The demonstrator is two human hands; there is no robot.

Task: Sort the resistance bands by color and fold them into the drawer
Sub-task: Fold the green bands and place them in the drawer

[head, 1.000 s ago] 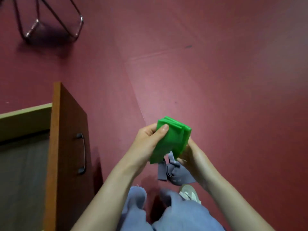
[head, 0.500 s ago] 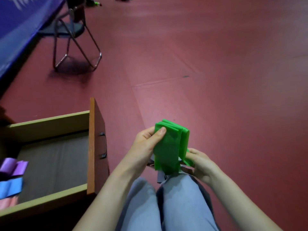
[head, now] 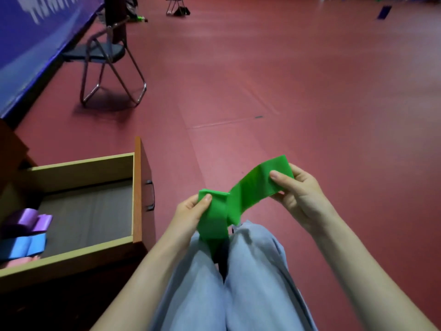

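Observation:
Both hands hold one green resistance band (head: 241, 199) above my knees. My left hand (head: 191, 212) pinches its folded part, from which a length hangs down between my legs. My right hand (head: 300, 194) grips the other end, drawn out up and to the right. To the left an open wooden drawer (head: 140, 187) shows a grey bottom. At its left end lie a folded purple band (head: 31, 219), a folded blue band (head: 22, 246) and, partly hidden by the front wall, a pink band (head: 19, 261).
A folding metal chair (head: 107, 56) stands on the red floor beyond the drawer. A blue padded barrier (head: 31, 39) runs along the far left. My legs in light grey trousers (head: 238, 283) fill the bottom middle.
The green band was a compact folded stack held close between both hands; my right hand has now pulled one end out to the right. The view has tilted up, revealing the drawer's contents.

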